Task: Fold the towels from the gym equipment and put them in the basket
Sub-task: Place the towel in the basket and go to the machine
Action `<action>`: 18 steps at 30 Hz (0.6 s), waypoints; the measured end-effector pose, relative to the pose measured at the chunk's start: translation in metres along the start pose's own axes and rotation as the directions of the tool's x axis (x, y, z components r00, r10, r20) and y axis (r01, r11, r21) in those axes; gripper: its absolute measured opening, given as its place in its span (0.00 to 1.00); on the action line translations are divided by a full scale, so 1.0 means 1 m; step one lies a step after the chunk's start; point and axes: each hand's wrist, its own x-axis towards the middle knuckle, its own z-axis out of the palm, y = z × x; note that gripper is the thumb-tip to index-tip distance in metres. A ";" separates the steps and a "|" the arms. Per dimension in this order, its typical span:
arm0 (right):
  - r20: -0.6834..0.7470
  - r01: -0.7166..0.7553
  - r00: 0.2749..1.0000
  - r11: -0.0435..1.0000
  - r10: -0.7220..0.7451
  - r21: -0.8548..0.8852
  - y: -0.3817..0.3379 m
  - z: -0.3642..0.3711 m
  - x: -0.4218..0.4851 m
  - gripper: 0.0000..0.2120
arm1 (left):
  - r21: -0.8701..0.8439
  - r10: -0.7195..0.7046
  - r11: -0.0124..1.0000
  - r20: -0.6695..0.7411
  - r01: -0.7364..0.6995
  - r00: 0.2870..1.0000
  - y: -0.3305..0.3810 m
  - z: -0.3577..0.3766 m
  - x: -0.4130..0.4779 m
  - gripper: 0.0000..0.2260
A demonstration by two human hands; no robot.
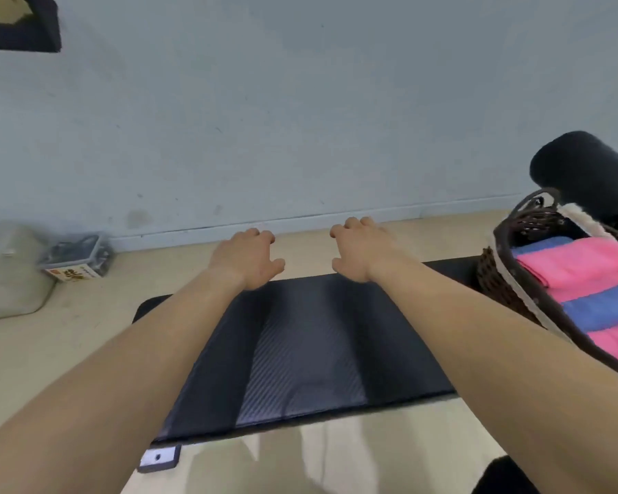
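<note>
Above the far edge of the mat (300, 351), left hand (245, 258) and right hand (363, 253) hover empty, fingers loosely curled. Folded towels (578, 269) lie in the basket (493, 279) at the mat's right edge, nearer the right hand; no unfolded towel shows.

Both arms stretched forward, bare forearms roughly parallel. Left hand (247, 260) and right hand (363, 253) palm-down, side by side, fingers loosely curled, holding nothing, apart from each other.
</note>
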 end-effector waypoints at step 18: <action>0.239 0.261 0.926 0.952 -0.293 0.160 -0.151 -0.433 -0.008 0.27 | -0.296 -0.411 0.841 0.194 0.452 0.891 -0.121 -0.406 -0.148 0.24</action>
